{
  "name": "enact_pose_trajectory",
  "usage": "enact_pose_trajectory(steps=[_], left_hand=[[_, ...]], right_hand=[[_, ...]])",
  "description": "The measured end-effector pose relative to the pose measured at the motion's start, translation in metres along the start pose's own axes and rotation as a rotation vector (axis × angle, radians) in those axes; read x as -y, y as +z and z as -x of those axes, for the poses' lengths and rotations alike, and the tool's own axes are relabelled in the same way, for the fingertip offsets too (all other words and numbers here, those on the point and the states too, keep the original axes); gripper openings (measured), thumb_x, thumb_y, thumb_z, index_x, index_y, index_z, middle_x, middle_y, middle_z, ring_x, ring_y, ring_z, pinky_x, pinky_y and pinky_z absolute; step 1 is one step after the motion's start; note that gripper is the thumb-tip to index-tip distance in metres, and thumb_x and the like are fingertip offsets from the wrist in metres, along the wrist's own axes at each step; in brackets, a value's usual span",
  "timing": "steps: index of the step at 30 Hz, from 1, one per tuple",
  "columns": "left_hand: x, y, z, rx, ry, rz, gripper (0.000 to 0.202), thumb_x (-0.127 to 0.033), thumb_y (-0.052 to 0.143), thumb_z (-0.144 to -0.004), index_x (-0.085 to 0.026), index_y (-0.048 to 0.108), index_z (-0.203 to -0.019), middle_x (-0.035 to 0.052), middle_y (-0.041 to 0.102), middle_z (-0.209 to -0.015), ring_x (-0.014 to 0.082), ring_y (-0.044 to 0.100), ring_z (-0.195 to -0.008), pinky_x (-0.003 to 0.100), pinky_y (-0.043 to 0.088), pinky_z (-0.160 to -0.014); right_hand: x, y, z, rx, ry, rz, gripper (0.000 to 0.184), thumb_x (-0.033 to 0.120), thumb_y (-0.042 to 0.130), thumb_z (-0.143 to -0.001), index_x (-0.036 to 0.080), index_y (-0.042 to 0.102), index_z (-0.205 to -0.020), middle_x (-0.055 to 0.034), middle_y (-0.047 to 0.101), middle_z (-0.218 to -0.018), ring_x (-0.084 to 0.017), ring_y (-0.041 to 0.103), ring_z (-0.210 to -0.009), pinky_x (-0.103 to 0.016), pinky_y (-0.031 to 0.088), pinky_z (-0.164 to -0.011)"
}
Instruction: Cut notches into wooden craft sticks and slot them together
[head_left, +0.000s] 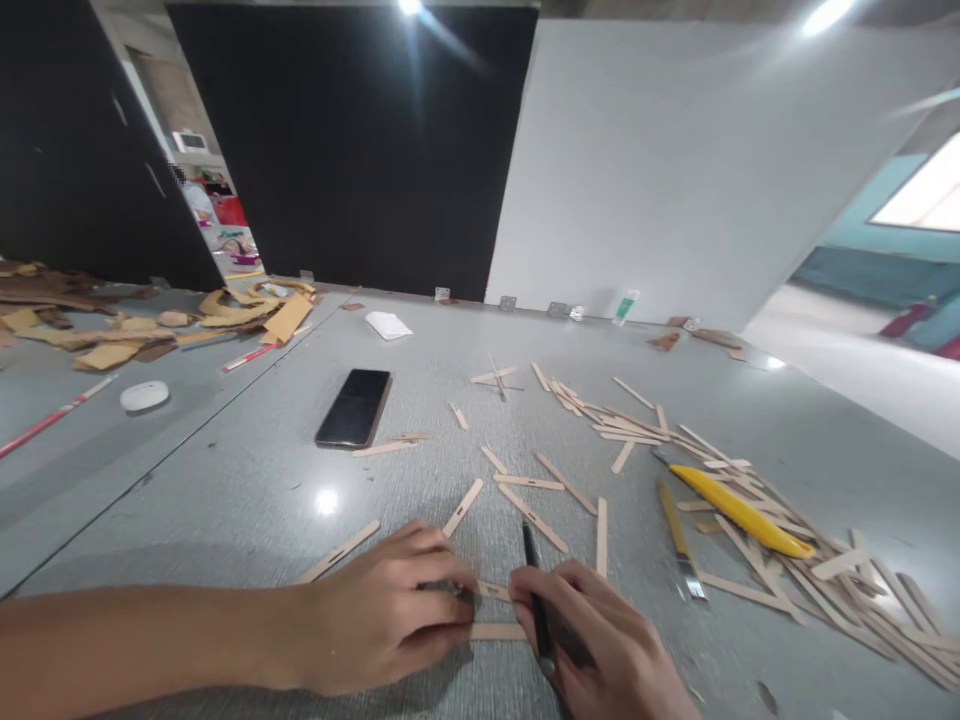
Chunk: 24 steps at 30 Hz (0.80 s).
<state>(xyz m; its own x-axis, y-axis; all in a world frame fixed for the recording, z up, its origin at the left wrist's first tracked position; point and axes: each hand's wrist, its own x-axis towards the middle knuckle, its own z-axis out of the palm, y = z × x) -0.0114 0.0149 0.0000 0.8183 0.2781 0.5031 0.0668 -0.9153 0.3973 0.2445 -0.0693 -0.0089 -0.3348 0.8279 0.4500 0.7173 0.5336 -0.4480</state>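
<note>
My left hand (pixel 390 615) lies at the near edge of the grey table (pixel 247 500), fingers curled and pressed down on a thin wooden stick (pixel 493 592). A second stick (pixel 496 632) lies just below it, under the fingertips. My right hand (pixel 600 645) is closed round a black pen (pixel 531 570), whose upper end points away from me. The pen's lower end sits beside the two sticks. Loose wooden sticks (pixel 531 516) lie scattered just beyond both hands.
A yellow utility knife (pixel 739 510) and a smaller cutter blade (pixel 679 540) lie right among a heap of sticks (pixel 862 590). A black phone (pixel 355 407) rests centre-left. A white oval object (pixel 145 396), cardboard scraps (pixel 247 315) and a glue tube (pixel 625 306) lie further off.
</note>
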Motion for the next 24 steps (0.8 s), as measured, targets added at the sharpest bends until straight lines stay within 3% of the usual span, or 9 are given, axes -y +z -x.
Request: enact_pose_trajectory(steps=[3,6,11,13,18,20,22,24], left_hand=[[0.000,0.000,0.000,-0.035,-0.018,-0.011,0.012,-0.016,0.059,-0.105,-0.019,0.071,-0.108,0.0053,0.076,-0.110,0.0202,0.064,-0.097,0.036,0.050,-0.092],[0.009,-0.006,-0.002,-0.116,-0.136,-0.092,0.016,-0.017,0.054,-0.107,-0.019,0.069,-0.108,0.0037,0.075,-0.102,0.0187,0.064,-0.093,0.035,0.052,-0.089],[0.045,-0.024,0.001,-0.199,-0.369,-0.254,0.024,-0.018,0.053,-0.107,-0.020,0.065,-0.128,0.0087,0.071,-0.123,0.0288,0.061,-0.122,0.049,0.049,-0.104],[0.056,-0.025,0.003,-0.191,-0.407,-0.280,0.027,-0.018,0.053,-0.107,-0.020,0.063,-0.132,0.0089,0.069,-0.131,0.0292,0.060,-0.125,0.050,0.050,-0.105],[0.064,-0.014,0.006,-0.172,-0.412,-0.292,0.025,-0.019,0.048,-0.108,-0.022,0.067,-0.124,0.0078,0.069,-0.129,0.0284,0.060,-0.126,0.050,0.050,-0.107],[0.064,-0.011,0.006,-0.174,-0.411,-0.286,0.026,-0.018,0.045,-0.109,-0.021,0.067,-0.121,0.0078,0.070,-0.126,0.0279,0.060,-0.125,0.051,0.050,-0.107],[0.064,-0.010,0.005,-0.176,-0.406,-0.274,0.027,-0.016,0.043,-0.109,-0.021,0.067,-0.119,0.0075,0.070,-0.124,0.0273,0.060,-0.124,0.051,0.049,-0.108],[0.063,-0.010,0.004,-0.180,-0.403,-0.260,0.027,-0.015,0.043,-0.109,-0.021,0.067,-0.119,0.0080,0.070,-0.123,0.0273,0.059,-0.125,0.051,0.048,-0.109]], right_hand=[[-0.002,0.001,0.001,0.005,-0.009,0.006,0.030,0.008,0.048,-0.106,0.022,0.062,-0.128,-0.0042,0.073,-0.089,-0.021,0.072,-0.082,-0.033,0.060,-0.068],[-0.004,-0.001,0.001,-0.018,-0.030,0.043,0.039,0.006,0.049,-0.102,0.022,0.058,-0.137,-0.0081,0.077,-0.100,-0.024,0.074,-0.093,-0.033,0.062,-0.075],[-0.008,-0.004,-0.001,-0.025,-0.064,0.175,0.058,0.002,0.044,-0.098,0.021,0.047,-0.152,-0.0108,0.078,-0.122,-0.025,0.074,-0.112,-0.033,0.062,-0.092],[-0.010,-0.003,-0.001,-0.029,-0.082,0.200,0.058,0.001,0.042,-0.098,0.021,0.047,-0.153,-0.0099,0.078,-0.121,-0.024,0.075,-0.110,-0.033,0.063,-0.092],[-0.008,-0.008,-0.008,0.032,-0.118,0.269,0.067,-0.002,0.036,-0.093,0.018,0.050,-0.156,-0.0112,0.081,-0.112,-0.027,0.078,-0.097,-0.040,0.067,-0.082],[-0.006,-0.019,-0.023,0.135,-0.045,0.289,0.063,0.004,0.038,-0.095,0.014,0.053,-0.155,-0.0128,0.083,-0.105,-0.029,0.079,-0.088,-0.042,0.067,-0.075],[-0.008,-0.032,-0.052,0.245,0.161,0.302,0.048,0.012,0.046,-0.099,0.019,0.068,-0.141,-0.0102,0.084,-0.095,-0.027,0.080,-0.075,-0.037,0.064,-0.063],[-0.018,-0.044,-0.093,0.226,0.231,0.314,0.038,0.009,0.050,-0.100,0.021,0.076,-0.125,-0.0081,0.082,-0.090,-0.024,0.079,-0.077,-0.035,0.063,-0.069]])
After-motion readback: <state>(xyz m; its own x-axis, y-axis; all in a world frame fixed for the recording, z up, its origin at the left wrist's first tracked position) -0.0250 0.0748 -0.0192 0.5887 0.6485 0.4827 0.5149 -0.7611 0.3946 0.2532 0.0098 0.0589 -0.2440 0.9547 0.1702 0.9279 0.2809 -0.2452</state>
